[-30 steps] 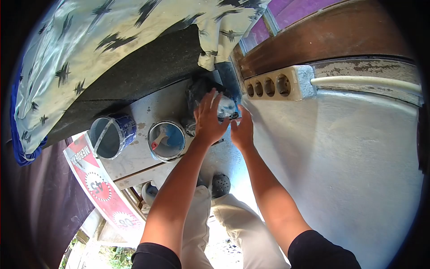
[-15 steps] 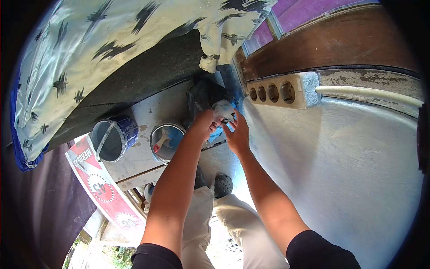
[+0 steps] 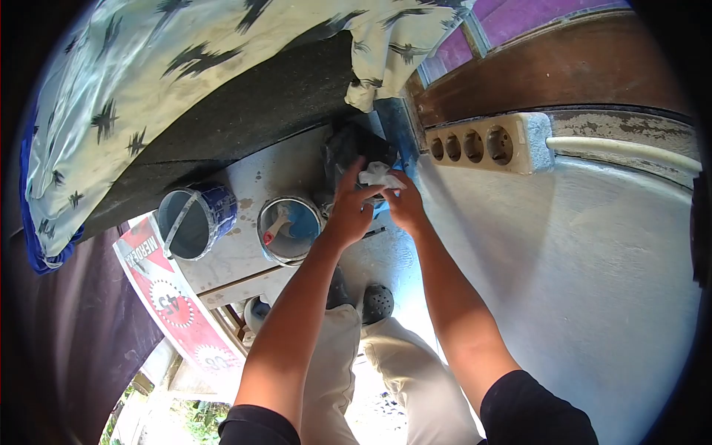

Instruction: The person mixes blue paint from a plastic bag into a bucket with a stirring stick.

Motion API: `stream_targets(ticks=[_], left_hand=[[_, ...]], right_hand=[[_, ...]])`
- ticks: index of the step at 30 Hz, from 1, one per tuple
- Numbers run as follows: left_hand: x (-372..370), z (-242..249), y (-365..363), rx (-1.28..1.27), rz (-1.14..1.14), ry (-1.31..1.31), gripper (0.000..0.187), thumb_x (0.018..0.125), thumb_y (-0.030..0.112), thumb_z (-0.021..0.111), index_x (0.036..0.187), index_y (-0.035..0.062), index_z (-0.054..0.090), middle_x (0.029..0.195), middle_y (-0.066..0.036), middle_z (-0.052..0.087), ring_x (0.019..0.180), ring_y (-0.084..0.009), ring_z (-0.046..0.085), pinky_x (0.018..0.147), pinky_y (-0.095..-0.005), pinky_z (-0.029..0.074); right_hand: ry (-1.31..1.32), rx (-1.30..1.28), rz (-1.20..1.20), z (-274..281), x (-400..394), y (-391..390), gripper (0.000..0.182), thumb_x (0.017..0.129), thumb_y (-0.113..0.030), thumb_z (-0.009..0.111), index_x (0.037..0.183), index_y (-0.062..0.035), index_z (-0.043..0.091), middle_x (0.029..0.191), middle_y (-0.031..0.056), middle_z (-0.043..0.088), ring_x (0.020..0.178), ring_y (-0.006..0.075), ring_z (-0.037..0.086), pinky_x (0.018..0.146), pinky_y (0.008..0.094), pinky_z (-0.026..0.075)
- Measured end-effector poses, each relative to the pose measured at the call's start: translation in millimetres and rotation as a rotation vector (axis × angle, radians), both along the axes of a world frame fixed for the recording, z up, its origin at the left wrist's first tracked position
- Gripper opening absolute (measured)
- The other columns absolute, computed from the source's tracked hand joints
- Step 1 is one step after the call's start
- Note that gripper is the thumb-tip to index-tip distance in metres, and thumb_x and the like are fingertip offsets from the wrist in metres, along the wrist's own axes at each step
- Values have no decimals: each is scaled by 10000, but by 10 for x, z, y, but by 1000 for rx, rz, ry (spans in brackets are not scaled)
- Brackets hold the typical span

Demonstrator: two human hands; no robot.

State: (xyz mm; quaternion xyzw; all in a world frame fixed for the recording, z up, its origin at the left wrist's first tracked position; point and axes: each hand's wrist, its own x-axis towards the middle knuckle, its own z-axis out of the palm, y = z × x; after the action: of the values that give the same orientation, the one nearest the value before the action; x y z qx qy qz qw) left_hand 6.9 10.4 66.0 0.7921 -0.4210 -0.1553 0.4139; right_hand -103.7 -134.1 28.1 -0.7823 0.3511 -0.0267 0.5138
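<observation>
A crumpled translucent white plastic piece (image 3: pixel 380 176) is between my two hands, above a black plastic bag (image 3: pixel 348 148). My right hand (image 3: pixel 404 202) pinches its lower edge. My left hand (image 3: pixel 351 204) is beside it on the left, fingers apart, one pointing up and another reaching toward my right fingertips. Left of my hands stands an open paint can (image 3: pixel 290 231) with blue paint and a brush (image 3: pixel 276 224) inside.
A blue bucket (image 3: pixel 194 222) stands farther left. An outlet strip (image 3: pixel 489 144) with a thick white cable (image 3: pixel 623 150) runs along the wall at right. Patterned cloth (image 3: pixel 148 81) hangs at upper left. A red and white banner (image 3: pixel 174 300) lies at lower left.
My left hand's fingers have spread off the plastic piece, which now shows more openly. The view has shifted slightly, so the bucket and can appear farther right.
</observation>
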Motion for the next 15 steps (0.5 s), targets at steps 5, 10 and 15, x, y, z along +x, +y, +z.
stream_targets(ticks=[5, 10, 15], left_hand=[[125, -82, -111, 206, -50, 254, 477, 879, 37, 658, 1353, 78, 618, 1371, -249, 531, 1250, -425, 555, 1072, -447, 466], [100, -62, -214, 489, -21, 34, 332, 899, 126, 699, 1224, 60, 673, 1135, -209, 640, 1145, -395, 603, 984, -471, 519], [-36, -191, -326, 616, 225, -110, 319, 942, 352, 654, 951, 52, 764, 1020, -178, 679, 1098, -367, 592, 936, -495, 465]], right_hand=[[-145, 275, -57, 146, -95, 10, 400, 974, -31, 614, 1369, -41, 550, 1370, 119, 547, 1307, 232, 532, 1072, 382, 484], [-100, 18, -41, 170, -205, 235, 578, 924, 8, 683, 1458, -27, 466, 1433, 152, 512, 1333, 293, 536, 1071, 391, 499], [-44, -161, 12, 113, -255, 391, 612, 903, -28, 731, 1459, -24, 474, 1457, 166, 472, 1335, 308, 528, 1005, 392, 551]])
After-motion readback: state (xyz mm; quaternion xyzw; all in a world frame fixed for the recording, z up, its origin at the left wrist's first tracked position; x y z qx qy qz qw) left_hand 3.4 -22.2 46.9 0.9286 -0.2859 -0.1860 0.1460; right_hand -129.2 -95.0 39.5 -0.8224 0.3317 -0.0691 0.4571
